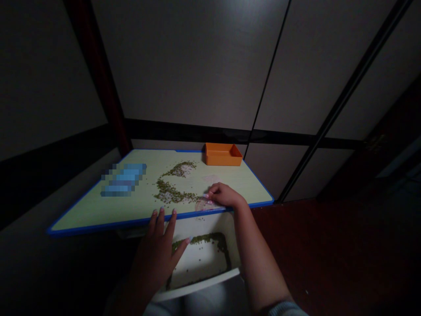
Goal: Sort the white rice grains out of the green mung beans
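Observation:
Small green grains (169, 191), perhaps beans, lie in a curved band on the pale green tabletop (118, 210). Pale patches show among them. At the band's right end my right hand (222, 195) is closed in a pinch, low over the tabletop; what its fingertips hold, if anything, is too small to tell. My left hand (161, 245) is open with fingers spread at the table's near edge, over the left side of a white bin (235, 245). More green grains line the bin's floor, mostly along its sides.
An orange open box (223, 160) stands at the table's far right corner. On the left lies a blue, blurred-out item (126, 179). Blue trim (190, 215) borders the tabletop. Panelled doors (197, 66) rise behind it, with dark red floor (312, 245) to the right.

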`<state>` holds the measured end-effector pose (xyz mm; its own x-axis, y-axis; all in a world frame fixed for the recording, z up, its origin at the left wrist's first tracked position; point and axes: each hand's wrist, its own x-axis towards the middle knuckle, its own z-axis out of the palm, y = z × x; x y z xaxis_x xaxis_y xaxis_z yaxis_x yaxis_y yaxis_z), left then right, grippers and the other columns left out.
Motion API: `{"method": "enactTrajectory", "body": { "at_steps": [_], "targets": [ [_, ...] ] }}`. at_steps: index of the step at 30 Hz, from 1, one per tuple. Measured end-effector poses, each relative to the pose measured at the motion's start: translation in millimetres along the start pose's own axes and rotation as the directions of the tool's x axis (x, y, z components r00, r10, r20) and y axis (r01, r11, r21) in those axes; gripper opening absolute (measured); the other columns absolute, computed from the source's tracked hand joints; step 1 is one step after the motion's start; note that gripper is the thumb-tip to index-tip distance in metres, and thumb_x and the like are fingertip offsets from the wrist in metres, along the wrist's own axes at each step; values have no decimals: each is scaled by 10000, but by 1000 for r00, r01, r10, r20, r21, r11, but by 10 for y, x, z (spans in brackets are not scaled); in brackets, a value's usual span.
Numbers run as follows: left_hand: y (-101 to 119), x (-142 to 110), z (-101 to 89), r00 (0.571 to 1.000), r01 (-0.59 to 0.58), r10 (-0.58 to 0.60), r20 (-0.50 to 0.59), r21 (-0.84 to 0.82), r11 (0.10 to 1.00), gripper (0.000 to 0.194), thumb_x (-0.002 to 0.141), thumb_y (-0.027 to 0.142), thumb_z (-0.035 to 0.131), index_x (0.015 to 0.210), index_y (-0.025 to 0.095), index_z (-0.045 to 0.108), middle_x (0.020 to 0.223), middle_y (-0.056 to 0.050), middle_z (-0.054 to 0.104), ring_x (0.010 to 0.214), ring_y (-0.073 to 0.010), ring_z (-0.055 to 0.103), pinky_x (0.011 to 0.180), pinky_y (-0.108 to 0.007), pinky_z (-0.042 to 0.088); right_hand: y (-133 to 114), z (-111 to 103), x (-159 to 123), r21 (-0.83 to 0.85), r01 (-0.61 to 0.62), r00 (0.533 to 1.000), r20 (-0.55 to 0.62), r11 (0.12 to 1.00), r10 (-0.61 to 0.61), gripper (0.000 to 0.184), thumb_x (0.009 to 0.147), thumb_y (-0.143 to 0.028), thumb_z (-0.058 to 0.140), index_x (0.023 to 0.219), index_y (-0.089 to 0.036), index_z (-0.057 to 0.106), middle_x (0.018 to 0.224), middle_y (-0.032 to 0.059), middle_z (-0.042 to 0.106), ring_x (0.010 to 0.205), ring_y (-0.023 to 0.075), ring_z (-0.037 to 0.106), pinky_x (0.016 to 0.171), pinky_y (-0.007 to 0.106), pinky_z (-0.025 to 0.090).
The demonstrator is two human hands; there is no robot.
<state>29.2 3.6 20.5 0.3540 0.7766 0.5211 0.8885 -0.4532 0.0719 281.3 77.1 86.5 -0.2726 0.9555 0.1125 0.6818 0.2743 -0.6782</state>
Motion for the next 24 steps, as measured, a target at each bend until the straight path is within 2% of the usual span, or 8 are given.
{"method": "enactTrajectory", "body": {
  "at_steps": [3,7,9,15,24],
  "targets": [
    [5,0,1,1000,7,-7,2,-6,1000,736,757,559,467,1349,133,365,1429,-236,362,1376,-379,236,999,-509,407,30,-2,20,69,20,1000,8,997,-21,361,803,-425,511,575,-148,551,540,-30,492,542,86,404,570,210,303],
    [8,1,0,1000,8,-8,-4,-8,1000,730,758,555,467,1349,138,365,1430,-236,362,1373,-378,245,996,-511,409,91,-14,65,49,13,988,-156,999,-6,362,822,-381,466,540,-155,492,546,-26,458,544,85,387,549,209,290],
    [5,2,0,1000,2,-2,-4,-9,1000,745,751,566,469,1349,134,365,1425,-246,362,1370,-386,247,982,-513,419,118,-19,72,26,-8,981,-193,1000,13,358,819,-371,469,534,-154,495,544,-24,460,550,86,391,551,209,289],
    [5,4,-5,1000,1,-1,-8,-5,1000,725,760,554,465,1341,131,376,1418,-249,371,1371,-380,249,992,-507,412,107,-6,31,62,-9,998,-57,998,12,370,796,-432,526,586,-136,593,513,-34,471,524,80,382,533,208,274],
    [6,-4,1,999,-4,4,-35,-17,1000,739,748,553,490,1352,150,355,1438,-225,359,1374,-369,244,995,-506,415,38,-64,4,-100,-112,987,-130,989,99,325,820,-352,523,615,-133,648,537,-22,535,557,87,411,593,223,277]
  ]
}}
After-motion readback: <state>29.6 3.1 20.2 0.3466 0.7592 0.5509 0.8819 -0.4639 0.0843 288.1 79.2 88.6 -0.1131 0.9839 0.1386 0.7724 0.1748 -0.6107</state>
